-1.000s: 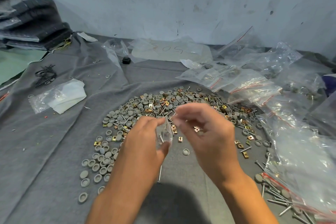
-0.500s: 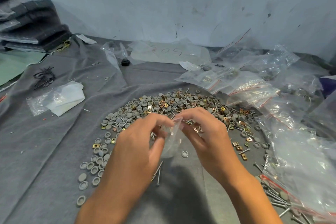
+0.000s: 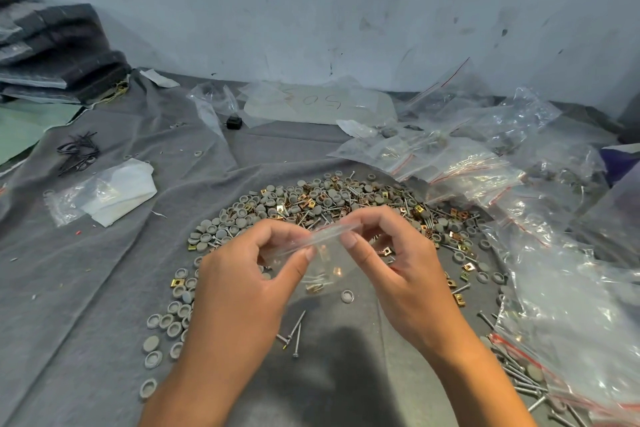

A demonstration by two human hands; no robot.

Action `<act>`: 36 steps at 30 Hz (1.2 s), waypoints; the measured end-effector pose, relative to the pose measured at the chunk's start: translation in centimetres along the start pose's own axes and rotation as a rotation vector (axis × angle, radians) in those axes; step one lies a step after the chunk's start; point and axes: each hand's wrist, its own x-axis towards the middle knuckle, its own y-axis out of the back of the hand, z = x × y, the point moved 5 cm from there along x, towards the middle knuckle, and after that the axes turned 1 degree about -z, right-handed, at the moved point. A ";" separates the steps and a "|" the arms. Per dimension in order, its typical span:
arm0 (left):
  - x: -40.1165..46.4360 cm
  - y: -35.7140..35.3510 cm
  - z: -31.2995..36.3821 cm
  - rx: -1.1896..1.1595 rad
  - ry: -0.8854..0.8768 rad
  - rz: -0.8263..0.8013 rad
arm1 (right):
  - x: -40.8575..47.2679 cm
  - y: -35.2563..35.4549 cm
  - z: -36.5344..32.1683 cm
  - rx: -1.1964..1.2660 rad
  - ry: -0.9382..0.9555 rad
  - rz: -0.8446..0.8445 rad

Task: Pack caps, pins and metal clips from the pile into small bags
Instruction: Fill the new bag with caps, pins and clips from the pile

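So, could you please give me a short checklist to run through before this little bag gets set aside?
1. Left hand pinches the small bag at its top edge: ok.
2. Right hand pinches the same edge: ok.
3. Metal clips inside the bag: ok, gold pieces show through.
4. Caps and pins inside: cannot tell.
5. Seal pressed fully closed: cannot tell.
6. Pile stocked for the next bag: ok.

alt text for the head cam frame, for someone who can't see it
Two bare hands, the left hand and the right hand, pinch the top edge of a small clear bag with a few parts inside, above a pile of grey caps, pins and brass-coloured clips on a grey cloth. Filled zip bags lie to the right, below a scuffed wall.
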 end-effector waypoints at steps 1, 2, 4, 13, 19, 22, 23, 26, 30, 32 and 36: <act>0.0 0.0 0.0 -0.006 0.001 0.001 | 0.0 0.0 -0.1 -0.005 0.007 -0.005; 0.0 0.0 0.0 -0.015 0.003 0.000 | 0.0 0.0 -0.2 -0.007 0.010 -0.006; 0.0 0.0 0.1 -0.046 0.008 -0.008 | -0.1 0.1 -0.2 0.004 0.004 -0.008; 0.0 -0.2 0.3 -0.118 0.026 -0.053 | -0.3 -0.3 -0.4 0.050 -0.021 -0.053; 0.0 0.0 0.2 -0.087 0.031 -0.045 | -0.2 0.1 -0.1 0.090 -0.046 -0.048; -0.1 0.0 0.1 -0.074 0.030 -0.046 | -0.2 0.1 -0.1 0.061 -0.041 -0.044; -0.1 0.0 0.1 -0.073 0.032 -0.046 | -0.2 0.2 -0.1 0.044 -0.037 -0.040; -0.1 0.0 0.1 -0.067 0.030 -0.040 | -0.3 0.1 -0.2 0.045 -0.027 -0.032; -0.2 0.3 -0.3 -0.114 0.037 -0.006 | -0.1 0.3 0.2 0.150 -0.053 -0.007; -0.3 0.7 -0.6 -0.145 0.050 0.022 | -0.1 0.5 0.4 0.221 -0.080 -0.013; -0.3 0.9 -1.1 -0.215 0.072 0.032 | -0.1 0.3 0.7 0.258 -0.096 -0.028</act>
